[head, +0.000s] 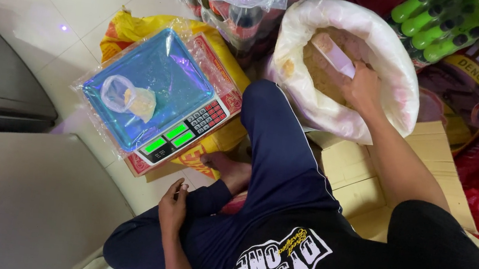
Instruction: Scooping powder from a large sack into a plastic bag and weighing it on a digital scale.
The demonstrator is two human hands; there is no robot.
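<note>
Sack (399,80): the big white sack of tan grain stands open around your right hand; its soft rim could fold in against your wrist and tip grain onto the cardboard just below your forearm.
Scale (157,92): the plastic-wrapped blue scale sits well to the left of your right hand, perched on a yellow bag (128,29); that footing looks soft, so a nudge could tilt it.
Right hand (364,85): clenched round the pale scoop (334,54) inside the sack; an overfilled scoop may shed grain on the way across your knee.
Left hand (173,206): resting loosely curled on your leg, holding nothing.
Small bag (126,96): the clear bag lies slumped on the scale pan, mouth floppy; unsupported, it could spill.
</note>
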